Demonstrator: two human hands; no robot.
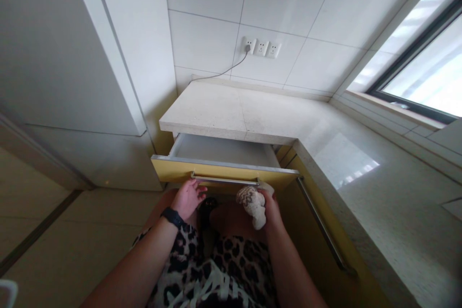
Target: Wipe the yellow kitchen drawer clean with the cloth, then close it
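Left hand (187,198) at near-left end of drawer handle (224,180), fingers loosely curled just under bar, grip half spread, holding nothing. Right hand (269,204) near right end of handle, grip pressed together on crumpled patterned cloth (252,204). Yellow drawer (220,168) partly out under pale surface (231,110); what shows of inside looks bare. Judgement: steady drawer by handle with left hand, keep cloth bunched tight, wipe along front edge and bar evenly. White cabinet (72,57) at left, wall sockets (260,48) far, window (426,72) right.
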